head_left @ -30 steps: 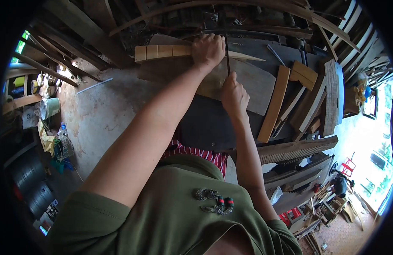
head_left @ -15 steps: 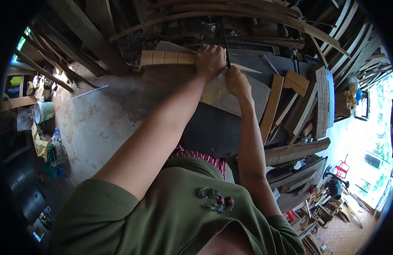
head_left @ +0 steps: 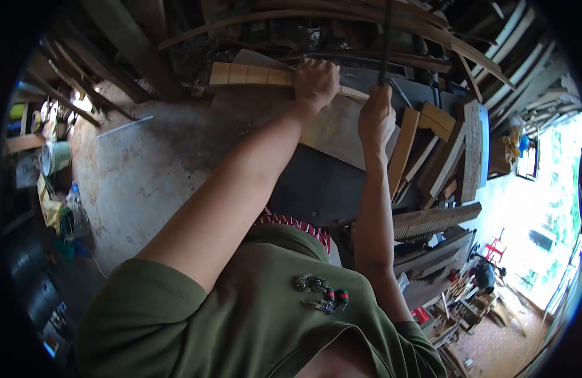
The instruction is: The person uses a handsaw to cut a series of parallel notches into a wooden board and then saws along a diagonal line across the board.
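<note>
Crosswise is how the two long things lie: the strip (head_left: 250, 74) runs left to right through the upper middle of the frame, dipping a little toward its thin right end, while the dark tool (head_left: 386, 44) points up toward the top edge, nearly square to it. The left hand (head_left: 316, 85) is closed over the strip around its middle, so the wider, line-marked part shows to the left of the knuckles and the thin part to the right. How the fingers sit underneath is hidden.

The right hand (head_left: 377, 120) is shut around the near end of the tool, just beside the strip's thin end; whether it touches that end, I cannot tell. The two hands are apart, with part of the strip between them. The left is the nearer one to the marked part, and the tool stands on the far side of it, past the thin part. Under the hands, a flat board (head_left: 332, 129) lies on the dark table (head_left: 310, 183).
</note>
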Tool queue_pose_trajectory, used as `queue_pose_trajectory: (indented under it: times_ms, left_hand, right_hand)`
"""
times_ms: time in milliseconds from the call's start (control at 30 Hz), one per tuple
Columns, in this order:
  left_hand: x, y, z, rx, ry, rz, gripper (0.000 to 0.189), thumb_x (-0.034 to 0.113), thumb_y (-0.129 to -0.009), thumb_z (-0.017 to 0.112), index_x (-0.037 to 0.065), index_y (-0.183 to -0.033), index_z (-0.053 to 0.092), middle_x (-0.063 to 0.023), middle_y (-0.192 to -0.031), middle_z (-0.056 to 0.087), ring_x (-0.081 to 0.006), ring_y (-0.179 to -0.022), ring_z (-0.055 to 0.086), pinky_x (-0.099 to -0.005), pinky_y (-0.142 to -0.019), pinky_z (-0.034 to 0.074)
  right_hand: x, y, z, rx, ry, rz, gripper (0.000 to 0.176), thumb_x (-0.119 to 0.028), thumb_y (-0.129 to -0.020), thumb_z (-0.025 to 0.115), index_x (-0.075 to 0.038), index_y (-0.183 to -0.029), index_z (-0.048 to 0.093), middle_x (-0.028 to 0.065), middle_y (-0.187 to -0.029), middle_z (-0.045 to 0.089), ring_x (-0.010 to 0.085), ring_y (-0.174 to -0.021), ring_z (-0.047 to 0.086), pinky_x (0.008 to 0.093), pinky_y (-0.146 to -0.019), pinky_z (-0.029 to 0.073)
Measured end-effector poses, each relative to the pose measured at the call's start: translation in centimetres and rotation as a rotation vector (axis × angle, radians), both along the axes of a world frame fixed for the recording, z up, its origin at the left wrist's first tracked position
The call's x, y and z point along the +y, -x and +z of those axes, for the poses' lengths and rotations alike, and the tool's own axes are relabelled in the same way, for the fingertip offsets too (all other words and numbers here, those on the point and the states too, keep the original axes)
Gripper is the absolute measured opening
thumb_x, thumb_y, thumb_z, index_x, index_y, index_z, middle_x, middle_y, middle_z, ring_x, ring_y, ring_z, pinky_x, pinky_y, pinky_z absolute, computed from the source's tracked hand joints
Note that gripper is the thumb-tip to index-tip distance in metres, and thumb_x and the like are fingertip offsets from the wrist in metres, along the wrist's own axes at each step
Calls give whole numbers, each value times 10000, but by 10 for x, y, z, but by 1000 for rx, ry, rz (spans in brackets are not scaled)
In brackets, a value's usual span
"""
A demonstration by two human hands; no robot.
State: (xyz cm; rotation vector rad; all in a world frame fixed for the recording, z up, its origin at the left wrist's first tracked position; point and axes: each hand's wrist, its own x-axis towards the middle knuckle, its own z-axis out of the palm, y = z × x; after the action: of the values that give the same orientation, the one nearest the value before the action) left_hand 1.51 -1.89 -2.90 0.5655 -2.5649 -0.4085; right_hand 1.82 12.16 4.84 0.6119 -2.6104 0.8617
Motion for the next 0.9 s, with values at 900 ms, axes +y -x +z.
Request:
queue_pose_trajectory:
  times_ms: [900]
  left_hand:
    - [-3, -31, 8, -103, 97, -23, 226, 296, -931, 527, 125, -1008, 653, -66, -1022, 652, -250, -1012, 592, -437, -865, 435]
  right_hand:
    - [37, -94, -47, -230, -257, -12, 159, -215, -967, 481, -77, -894, 455, 183, -562, 608, 409, -536, 628, 516, -482, 494]
